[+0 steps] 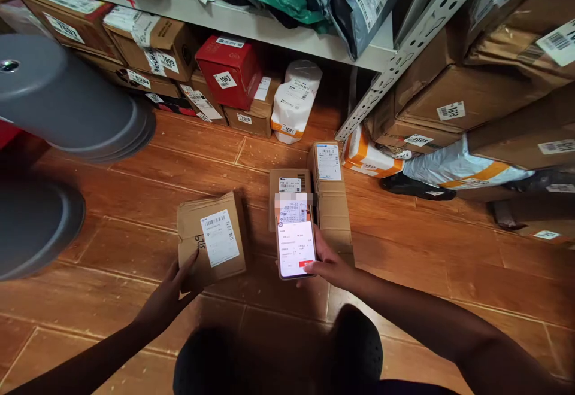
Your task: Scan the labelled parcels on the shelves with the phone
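Note:
My right hand grips a smartphone with its screen lit, the thumb over a red button at the bottom. On the screen a parcel label shows above a white form. Beneath the phone's top lies a small cardboard box, partly covered by it. A longer cardboard box with a label at its far end lies against its right side. My left hand holds the lower left corner of another cardboard box, which bears a white label and handwritten marks. Some of those fingers are hidden by the box.
A metal shelf with bagged parcels spans the back, above a red box and a white pouch. Stacked cartons fill the right side beyond a perforated post. Grey rounded plastic objects stand left on the wooden floor.

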Tool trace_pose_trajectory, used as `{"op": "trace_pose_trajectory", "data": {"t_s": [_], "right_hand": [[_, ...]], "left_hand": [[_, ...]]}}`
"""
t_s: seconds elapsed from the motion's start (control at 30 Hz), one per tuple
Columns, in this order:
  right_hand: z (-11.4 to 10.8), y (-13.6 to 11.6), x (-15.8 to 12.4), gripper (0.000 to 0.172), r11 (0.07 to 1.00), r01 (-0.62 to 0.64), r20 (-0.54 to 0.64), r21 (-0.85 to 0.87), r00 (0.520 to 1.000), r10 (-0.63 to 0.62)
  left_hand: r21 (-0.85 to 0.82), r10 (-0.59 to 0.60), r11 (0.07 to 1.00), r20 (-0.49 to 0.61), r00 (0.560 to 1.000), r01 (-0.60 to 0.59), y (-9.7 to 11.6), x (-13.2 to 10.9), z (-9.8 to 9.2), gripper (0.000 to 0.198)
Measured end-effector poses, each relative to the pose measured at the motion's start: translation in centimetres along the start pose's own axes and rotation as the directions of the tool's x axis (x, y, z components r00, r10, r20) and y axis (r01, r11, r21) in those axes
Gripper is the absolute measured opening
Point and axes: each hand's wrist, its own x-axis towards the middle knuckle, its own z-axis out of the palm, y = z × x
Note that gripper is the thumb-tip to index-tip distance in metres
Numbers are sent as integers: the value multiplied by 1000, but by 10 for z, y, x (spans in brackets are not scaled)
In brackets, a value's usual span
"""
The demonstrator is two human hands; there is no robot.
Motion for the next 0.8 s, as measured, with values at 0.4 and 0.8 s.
{"op": "trace_pose_trajectory", "data": {"t_s": [0.4,0.8], "right_hand": [[3,2,-1,84,998,6,-47,-62,999,-9],[16,17,-6,98,992,-105,-25,-73,994,104]], "left_hand": [[-30,3,1000,-2,1000,-3,-2,7,-1,79],[0,52,999,21,998,-52,11,60,-1,81]]}}
